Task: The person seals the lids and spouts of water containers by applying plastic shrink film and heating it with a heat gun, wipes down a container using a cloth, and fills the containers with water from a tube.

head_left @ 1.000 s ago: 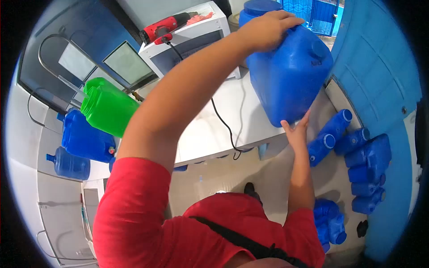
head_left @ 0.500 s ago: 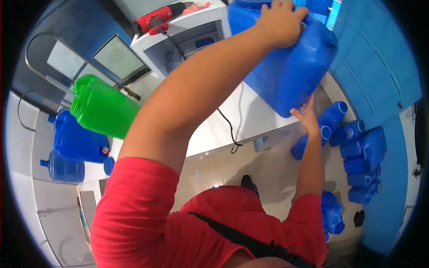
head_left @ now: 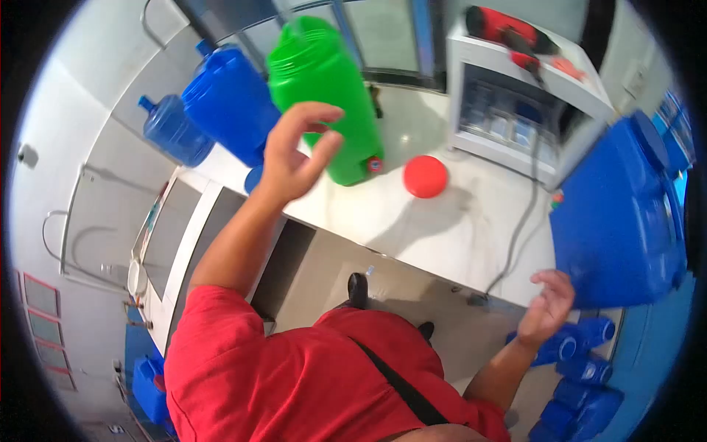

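Observation:
My left hand (head_left: 300, 153) is raised in front of the green container (head_left: 328, 88), thumb and fingers apart, holding nothing. A clear tube runs into the green container's open mouth. To its right a round red lid (head_left: 425, 177) lies on the white counter (head_left: 398, 221). At the counter's right end stands a large blue container (head_left: 615, 221). My right hand (head_left: 546, 308) is just left of its lower part, fingers loosely curled and apart, with nothing in them.
A blue container (head_left: 232, 103) and a clear blue water bottle (head_left: 177, 131) stand at the left. The white shelf unit (head_left: 530, 155) carries a red-and-black power tool (head_left: 508, 31), its cord crossing the counter. Several blue containers (head_left: 578, 409) are on the floor at lower right.
The view has swung left. Both hands have let go of the large blue container, which now stands on the counter. My left hand has moved across to the green container.

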`<state>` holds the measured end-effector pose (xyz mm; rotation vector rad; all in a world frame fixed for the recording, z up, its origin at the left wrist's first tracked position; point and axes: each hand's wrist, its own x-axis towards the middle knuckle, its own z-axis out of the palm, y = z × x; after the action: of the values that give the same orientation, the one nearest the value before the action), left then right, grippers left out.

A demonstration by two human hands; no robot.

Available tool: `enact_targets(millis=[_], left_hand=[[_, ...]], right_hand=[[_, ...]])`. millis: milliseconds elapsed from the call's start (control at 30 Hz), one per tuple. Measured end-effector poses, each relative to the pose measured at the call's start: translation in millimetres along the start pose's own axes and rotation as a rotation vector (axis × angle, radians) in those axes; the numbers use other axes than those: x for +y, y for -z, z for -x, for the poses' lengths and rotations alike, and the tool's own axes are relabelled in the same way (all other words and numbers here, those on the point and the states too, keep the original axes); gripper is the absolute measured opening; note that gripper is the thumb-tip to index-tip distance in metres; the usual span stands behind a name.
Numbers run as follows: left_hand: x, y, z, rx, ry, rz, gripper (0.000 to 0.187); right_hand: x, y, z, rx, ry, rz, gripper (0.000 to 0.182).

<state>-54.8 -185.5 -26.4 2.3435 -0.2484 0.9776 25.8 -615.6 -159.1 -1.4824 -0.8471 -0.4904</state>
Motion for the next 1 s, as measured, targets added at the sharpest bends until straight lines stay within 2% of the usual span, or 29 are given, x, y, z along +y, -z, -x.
enact_targets(millis=[33, 67, 100, 167, 233, 300, 333, 367, 433, 500, 533, 600, 667, 700, 733, 833, 867, 1000], left_hand=[[-30.5, 22.0, 9.6, 0.089, 0.134, 0.042, 0.028], [-57.6, 43.4, 19.5, 0.113, 0.143, 0.028, 0.028], [-85.1, 64.0, 29.7, 0.127, 0.258, 0.017, 0.028], [-145.3, 98.5, 58.2, 0.108, 0.478, -0.002, 0.032], [-207.2, 125.6, 96.4, -0.052, 0.596, -0.222, 0.041], [-275.5, 140.4, 153.7, -0.262, 0.604, -0.422, 0.054], [-284.6, 146.1, 173.3, -0.301, 0.792, -0.471, 0.067], [-308.7, 151.0, 198.3, -0.345, 0.833, -0.541, 0.080], [-321.6, 155.1, 217.1, -0.426, 0.908, -0.699, 0.090], [-342.9, 159.9, 238.5, -0.473, 0.916, -0.631, 0.094], [-346.6, 158.0, 237.5, -0.501, 0.926, -0.569, 0.098], [-346.3, 154.9, 240.2, -0.511, 0.897, -0.560, 0.097], [-346.1, 153.2, 240.3, -0.529, 0.852, -0.555, 0.095], [-343.5, 153.5, 238.7, -0.519, 0.871, -0.557, 0.094], [-340.7, 153.5, 237.4, -0.503, 0.897, -0.560, 0.093], [-338.0, 154.9, 231.4, -0.527, 0.932, -0.542, 0.093], [-336.1, 155.4, 230.4, -0.520, 0.919, -0.530, 0.093], [-336.9, 152.8, 231.3, -0.510, 0.915, -0.512, 0.091]], right_hand=[[0.0, -33.9, -14.6, -0.026, 0.013, -0.019, 0.029], [0.4, -68.3, -28.7, -0.101, -0.071, -0.033, 0.025], [2.4, -100.0, -40.6, -0.175, -0.156, -0.040, 0.021], [13.6, -157.8, -57.8, -0.214, -0.153, -0.029, 0.020], [16.7, -215.9, -75.1, -0.258, -0.160, -0.012, 0.020], [14.4, -271.6, -90.4, -0.240, -0.078, -0.157, 0.021], [11.9, -297.7, -97.0, -0.264, -0.089, -0.160, 0.021], [10.6, -326.8, -105.2, -0.310, -0.065, -0.160, 0.020], [0.0, -381.7, -120.6, -0.344, -0.056, -0.151, 0.019], [-13.8, -418.3, -136.7, -0.400, 0.149, -0.110, 0.014], [-8.5, -421.6, -141.5, -0.377, 0.123, -0.065, 0.014], [4.3, -417.9, -152.2, 0.008, 0.288, -0.069, 0.013], [22.3, -409.5, -181.7, 0.461, 0.029, -0.417, 0.017], [43.3, -402.6, -195.9, 0.485, -0.058, -0.119, 0.020], [71.8, -395.7, -208.7, 0.500, -0.148, 0.172, 0.024], [183.6, -399.5, -217.4, 0.313, -0.587, -0.299, 0.034], [204.6, -406.5, -215.8, 0.291, -0.677, -0.353, 0.035], [246.6, -435.6, -215.9, 0.213, -0.861, -0.466, 0.038]])
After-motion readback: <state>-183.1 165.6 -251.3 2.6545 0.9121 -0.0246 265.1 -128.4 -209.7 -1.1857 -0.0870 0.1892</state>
